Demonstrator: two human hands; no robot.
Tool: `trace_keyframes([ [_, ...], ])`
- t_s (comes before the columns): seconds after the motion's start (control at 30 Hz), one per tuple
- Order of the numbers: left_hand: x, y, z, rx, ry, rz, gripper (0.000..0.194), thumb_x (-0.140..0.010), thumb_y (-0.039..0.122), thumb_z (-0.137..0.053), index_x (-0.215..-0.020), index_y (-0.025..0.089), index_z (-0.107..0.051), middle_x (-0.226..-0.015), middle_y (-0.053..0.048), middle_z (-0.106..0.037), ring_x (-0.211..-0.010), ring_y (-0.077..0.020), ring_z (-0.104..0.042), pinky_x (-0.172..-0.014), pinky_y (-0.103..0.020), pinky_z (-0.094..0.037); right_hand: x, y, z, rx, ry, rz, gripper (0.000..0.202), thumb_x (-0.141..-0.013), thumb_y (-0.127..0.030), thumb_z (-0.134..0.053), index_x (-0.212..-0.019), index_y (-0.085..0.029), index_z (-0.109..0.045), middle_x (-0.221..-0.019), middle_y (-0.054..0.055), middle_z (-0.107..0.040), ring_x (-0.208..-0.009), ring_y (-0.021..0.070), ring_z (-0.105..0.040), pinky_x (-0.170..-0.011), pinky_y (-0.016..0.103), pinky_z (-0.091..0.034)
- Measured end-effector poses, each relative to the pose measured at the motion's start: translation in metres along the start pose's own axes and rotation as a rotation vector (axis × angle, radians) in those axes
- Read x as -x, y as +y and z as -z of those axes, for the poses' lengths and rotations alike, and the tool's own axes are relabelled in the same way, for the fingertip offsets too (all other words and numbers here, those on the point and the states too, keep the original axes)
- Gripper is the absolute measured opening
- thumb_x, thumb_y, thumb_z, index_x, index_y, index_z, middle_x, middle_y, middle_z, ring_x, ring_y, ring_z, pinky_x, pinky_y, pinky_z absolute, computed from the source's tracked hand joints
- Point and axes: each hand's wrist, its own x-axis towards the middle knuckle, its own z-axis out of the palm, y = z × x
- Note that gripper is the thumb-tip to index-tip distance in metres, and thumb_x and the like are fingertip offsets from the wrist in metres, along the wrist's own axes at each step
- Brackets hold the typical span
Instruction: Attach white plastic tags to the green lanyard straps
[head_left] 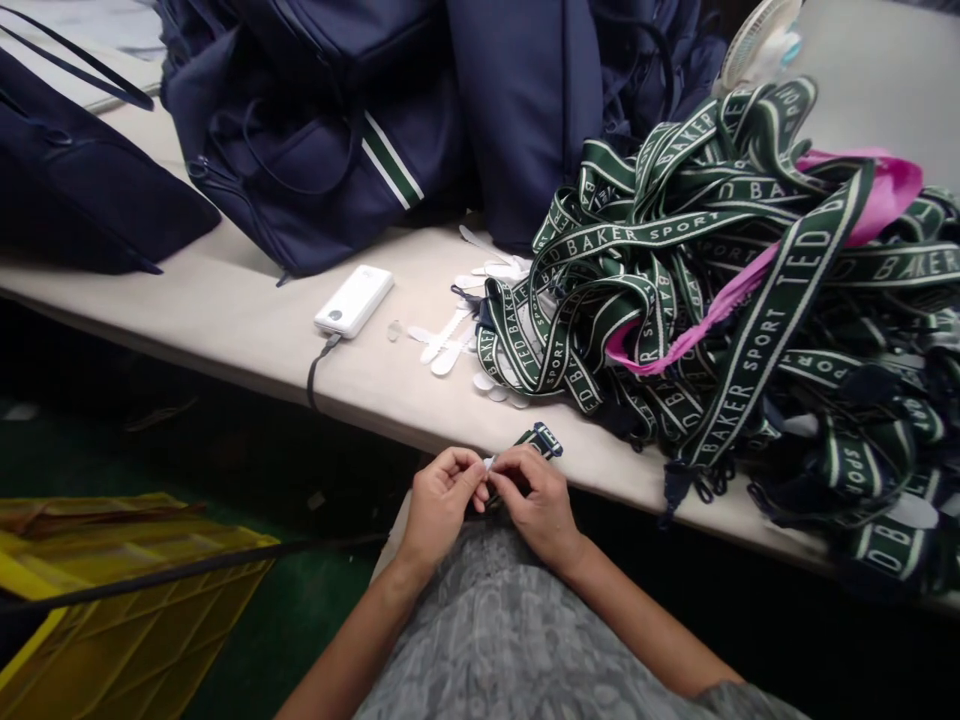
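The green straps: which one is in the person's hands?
The short strap piece at the table edge, pinched by both hands, apart from the big tangled pile.

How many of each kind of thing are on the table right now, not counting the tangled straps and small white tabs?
Power bank: 1
Pink ribbon: 1
Fan: 1
Heap of straps: 1, single straps too tangled to count
Total: 4
Both hands pinch one strap end.

Woven matt cloth, the green straps (720,260) beyond the grip; smooth glossy plastic, the white power bank (354,300) up-left of it; matt fabric, the tabletop (225,310).
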Motion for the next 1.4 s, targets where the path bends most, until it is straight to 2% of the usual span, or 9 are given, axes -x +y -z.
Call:
trace_keyframes([
  [0.2,-0.01,-0.016,0.005,-0.063,0.02,-0.067,0.024,-0.088,0.04,-0.062,-0.084,0.017,-0.055,-0.063,0.003,-0.057,-0.053,-0.011,-0.052,-0.054,-0.023,-0.045,-0.002,0.008,-0.002,0.134,0.005,0.151,0.013,-0.094,-0.015,-0.052,-0.085,-0.02,-0.06,-0.079,0.004,-0.062,-0.072,0.0166,-0.058,-0.069,0.03,-0.048],
  [0.33,-0.011,-0.033,0.02,-0.198,0.107,-0.155,0.024,-0.083,0.037,-0.07,-0.095,0.017,-0.061,-0.091,-0.003,-0.065,-0.088,-0.0171,-0.063,-0.083,-0.028,-0.05,-0.002,0.009,-0.002,0.124,0.018,0.166,0.011,-0.093,-0.014,-0.054,-0.086,-0.02,-0.059,-0.08,0.004,-0.063,-0.073,0.0165,-0.059,-0.068,0.029,-0.049],
  [0.57,-0.018,-0.039,0.02,-0.303,-0.264,-0.203,0.027,-0.091,0.038,-0.057,-0.102,0.018,-0.071,-0.098,-0.007,-0.074,-0.097,-0.0233,-0.067,-0.092,-0.036,-0.052,0.0,0.013,-0.001,0.114,0.031,0.156,0.01,-0.093,-0.016,-0.054,-0.086,-0.02,-0.06,-0.081,0.004,-0.063,-0.074,0.0169,-0.059,-0.067,0.03,-0.05],
  [0.73,-0.015,-0.037,0.016,-0.387,-0.319,-0.282,0.024,-0.093,0.033,-0.053,-0.103,0.02,-0.071,-0.098,-0.006,-0.073,-0.089,-0.0218,-0.066,-0.087,-0.033,-0.051,0.002,0.014,0.004,0.047,0.047,0.114,0.008,-0.089,-0.013,-0.055,-0.086,-0.019,-0.06,-0.08,0.004,-0.061,-0.07,0.0159,-0.057,-0.062,0.028,-0.048],
  [0.87,-0.005,-0.026,0.01,-0.415,-0.218,-0.328,0.024,-0.095,0.033,-0.051,-0.106,0.019,-0.067,-0.099,-0.007,-0.072,-0.091,-0.0215,-0.066,-0.085,-0.03,-0.05,-0.006,0.007,0.01,-0.114,0.039,0.014,0.009,-0.089,-0.016,-0.054,-0.089,-0.02,-0.062,-0.088,0.005,-0.061,-0.076,0.0169,-0.061,-0.066,0.029,-0.052],
  [1.0,-0.003,-0.002,0.004,-0.353,0.108,-0.346,0.026,-0.095,0.04,-0.052,-0.098,0.018,-0.067,-0.083,-0.003,-0.071,-0.072,-0.0175,-0.064,-0.069,-0.025,-0.05,-0.03,-0.006,0.011,-0.145,0.136,0.078,0.007,-0.088,-0.024,-0.064,-0.094,-0.021,-0.066,-0.108,0.009,-0.06,-0.105,0.0228,-0.059,-0.092,0.038,-0.051],
  [1.1,-0.005,0.017,0.002,-0.225,0.314,-0.377,0.028,-0.092,0.044,-0.058,-0.097,0.018,-0.067,-0.083,-0.003,-0.072,-0.074,-0.0171,-0.066,-0.069,-0.023,-0.052,-0.05,-0.017,0.004,-0.224,0.191,0.012,0.03,-0.085,-0.036,-0.07,-0.111,-0.023,-0.062,-0.113,0.01,-0.06,-0.105,0.023,-0.06,-0.091,0.037,-0.052],
  [1.27,-0.01,0.029,0.004,-0.094,0.296,-0.37,0.034,-0.091,0.048,-0.058,-0.104,0.018,-0.064,-0.094,-0.007,-0.074,-0.088,-0.0209,-0.07,-0.082,-0.028,-0.054,-0.071,-0.03,-0.013,-0.613,-0.129,-0.206,0.039,-0.081,-0.05,-0.072,-0.103,-0.019,-0.067,-0.092,0.006,-0.068,-0.087,0.0215,-0.064,-0.08,0.032,-0.055],
  [1.4,-0.008,0.022,0.01,-0.215,0.257,-0.304,0.03,-0.094,0.048,-0.053,-0.102,0.021,-0.06,-0.088,-0.006,-0.073,-0.081,-0.0213,-0.07,-0.074,-0.028,-0.054,-0.073,-0.027,-0.02,-0.547,-0.117,-0.267,0.029,-0.077,-0.045,-0.076,-0.081,-0.017,-0.069,-0.078,0.001,-0.066,-0.073,0.0177,-0.06,-0.07,0.028,-0.051],
])
